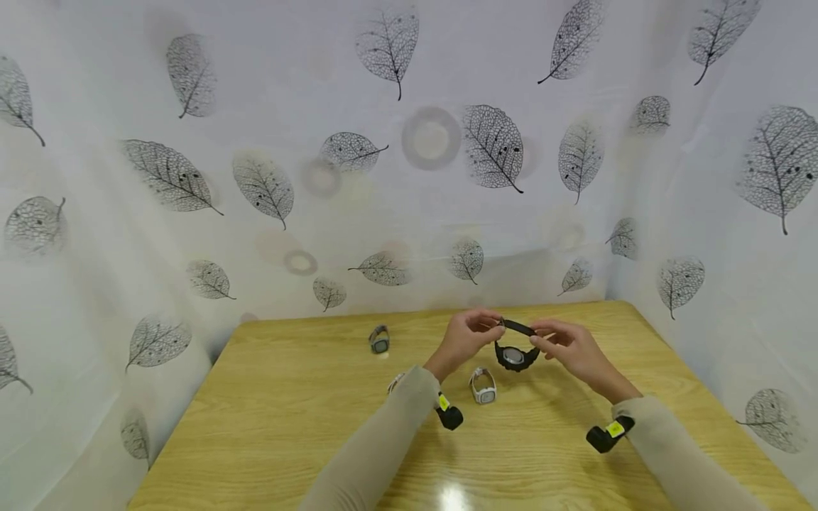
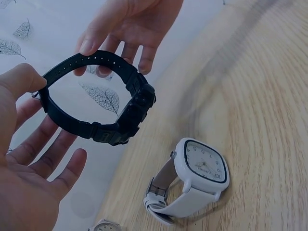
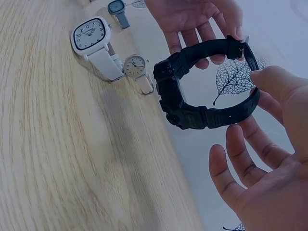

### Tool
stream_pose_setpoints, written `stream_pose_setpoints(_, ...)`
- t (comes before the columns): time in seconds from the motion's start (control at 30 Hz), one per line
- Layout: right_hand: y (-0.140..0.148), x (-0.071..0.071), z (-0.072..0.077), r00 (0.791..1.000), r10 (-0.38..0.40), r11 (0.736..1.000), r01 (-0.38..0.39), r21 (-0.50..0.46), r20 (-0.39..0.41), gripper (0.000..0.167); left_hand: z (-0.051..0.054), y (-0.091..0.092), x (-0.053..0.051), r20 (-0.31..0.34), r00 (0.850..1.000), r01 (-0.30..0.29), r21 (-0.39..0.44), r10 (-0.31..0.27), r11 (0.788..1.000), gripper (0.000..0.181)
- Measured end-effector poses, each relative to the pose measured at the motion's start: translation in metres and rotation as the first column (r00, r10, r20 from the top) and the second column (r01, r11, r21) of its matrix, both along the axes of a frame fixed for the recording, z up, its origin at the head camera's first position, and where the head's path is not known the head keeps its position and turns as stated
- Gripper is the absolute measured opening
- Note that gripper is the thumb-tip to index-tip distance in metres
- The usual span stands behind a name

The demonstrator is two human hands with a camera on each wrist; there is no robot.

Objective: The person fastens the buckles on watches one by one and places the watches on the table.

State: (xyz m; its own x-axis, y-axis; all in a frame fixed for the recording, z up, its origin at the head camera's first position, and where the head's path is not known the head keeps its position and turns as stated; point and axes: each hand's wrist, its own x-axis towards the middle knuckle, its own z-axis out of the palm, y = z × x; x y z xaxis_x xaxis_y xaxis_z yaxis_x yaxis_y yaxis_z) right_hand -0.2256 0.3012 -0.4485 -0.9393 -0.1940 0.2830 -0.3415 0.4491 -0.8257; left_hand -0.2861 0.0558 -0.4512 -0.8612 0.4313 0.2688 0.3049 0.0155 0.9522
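Observation:
A black wristwatch point(image 1: 513, 357) with its strap joined in a loop hangs above the table between both hands, its case lowest in the head view. My left hand point(image 1: 469, 336) pinches the strap by the buckle between thumb and fingers. On the other side, my right hand point(image 1: 571, 346) pinches the perforated strap point(image 2: 72, 64), seen in the left wrist view. Below stands a white square-cased wristwatch point(image 1: 484, 389), its strap also closed in a loop. In the right wrist view a smaller round-dialled wristwatch point(image 3: 135, 66) with a pale strap sits beyond the white one.
A grey wristwatch point(image 1: 380, 341) stands toward the back of the wooden table point(image 1: 287, 397). The small pale watch point(image 1: 395, 382) is mostly hidden behind my left sleeve. A leaf-patterned white curtain point(image 1: 434, 206) hangs along the back and sides of the table.

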Motion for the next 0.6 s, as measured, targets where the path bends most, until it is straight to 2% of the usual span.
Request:
stream_pose_setpoints(0.2, -0.0038, 0.0021, -0.0023, 1.000, 0.003, 1.000, -0.003, -0.005, 0.006, 0.033, -0.0027, 0.0002, -0.0009, -0.079, 0.997, 0.010, -0.048, -0.014, 0.999, 0.022)
stream_pose_setpoints(0.6, -0.0065, 0.0088, -0.0038, 0.999, -0.002, 1.000, 0.003, -0.016, 0.044, 0.039, -0.0045, 0.0015, 0.0003, -0.101, 0.994, 0.026, -0.095, -0.036, 0.995, 0.022)
